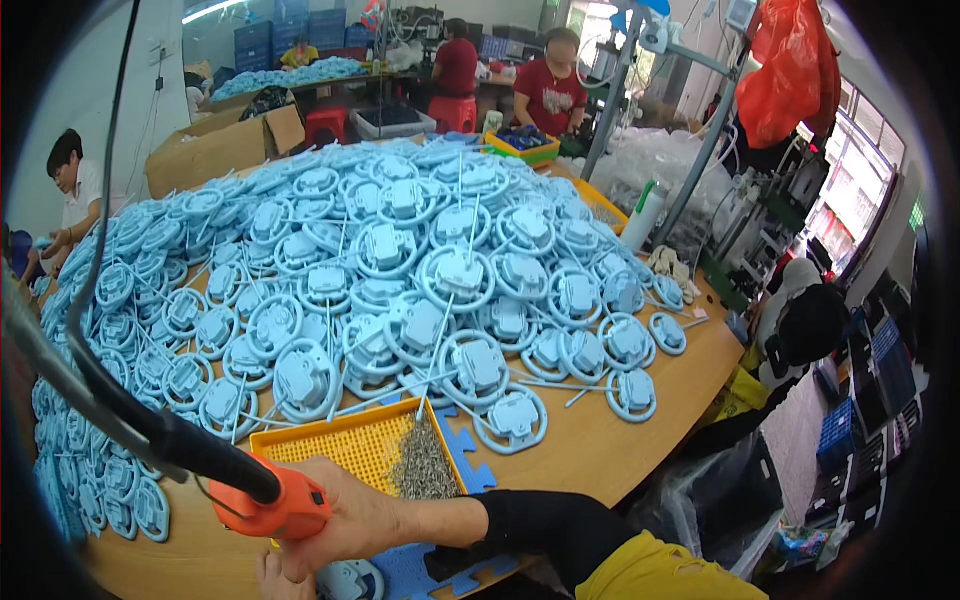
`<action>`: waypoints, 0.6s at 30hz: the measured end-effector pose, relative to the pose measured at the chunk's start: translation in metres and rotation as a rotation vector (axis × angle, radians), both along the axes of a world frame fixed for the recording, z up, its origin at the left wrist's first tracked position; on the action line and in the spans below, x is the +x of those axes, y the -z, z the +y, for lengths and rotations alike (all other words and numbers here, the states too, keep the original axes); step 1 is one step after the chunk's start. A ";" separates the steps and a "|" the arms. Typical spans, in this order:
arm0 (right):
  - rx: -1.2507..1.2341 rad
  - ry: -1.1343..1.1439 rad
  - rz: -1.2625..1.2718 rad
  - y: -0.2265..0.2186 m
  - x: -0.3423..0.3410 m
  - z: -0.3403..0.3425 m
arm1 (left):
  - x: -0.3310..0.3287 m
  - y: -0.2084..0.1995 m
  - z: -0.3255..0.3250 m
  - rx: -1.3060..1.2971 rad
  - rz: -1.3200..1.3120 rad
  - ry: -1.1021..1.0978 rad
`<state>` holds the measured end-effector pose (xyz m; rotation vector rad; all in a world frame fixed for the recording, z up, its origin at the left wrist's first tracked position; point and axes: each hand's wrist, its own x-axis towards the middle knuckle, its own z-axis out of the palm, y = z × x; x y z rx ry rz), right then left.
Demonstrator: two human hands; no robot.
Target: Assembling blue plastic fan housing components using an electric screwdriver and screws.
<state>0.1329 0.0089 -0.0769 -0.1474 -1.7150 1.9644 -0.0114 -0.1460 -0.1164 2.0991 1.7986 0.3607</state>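
Note:
My right hand (345, 515) is closed around an orange electric screwdriver (270, 505), whose black cable rises to the upper left. Its tip is out of sight behind the hand. Below it, at the lower edge, shows part of my left hand (282, 580), fingers bent, one wearing a ring. Those fingers press against a light-blue ring-shaped plastic part (352, 580) with a boxy hub; the grip is partly hidden. This part lies on a blue interlocking mat (405, 570). Just beyond my right hand stands a yellow perforated tray (330, 440) holding a heap of small metal screws (425, 465).
A big pile of similar light-blue ring parts (455, 275), many with thin sticks, covers much of the wooden table (640, 450). A white bottle (643, 215) and a metal stand (700, 150) rise at the right. Co-workers sit behind and left; another person (800, 320) is at right.

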 end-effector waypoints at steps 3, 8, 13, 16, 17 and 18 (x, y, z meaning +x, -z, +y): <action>-0.043 -0.006 0.054 0.003 0.001 0.000 | 0.002 -0.002 -0.001 -0.007 -0.015 -0.009; -0.128 0.053 0.117 -0.006 0.001 -0.005 | 0.001 0.000 -0.001 0.051 0.002 0.018; -0.140 0.028 0.119 -0.006 0.002 -0.005 | 0.000 0.005 -0.002 0.038 0.019 0.011; -0.132 0.024 0.115 -0.009 0.002 -0.008 | 0.000 0.002 -0.005 0.051 0.015 0.019; -0.130 0.020 0.118 -0.011 0.002 -0.010 | 0.000 0.000 -0.008 0.055 0.019 0.016; -0.126 0.016 0.125 -0.013 0.002 -0.012 | 0.001 -0.002 -0.011 0.053 0.026 0.011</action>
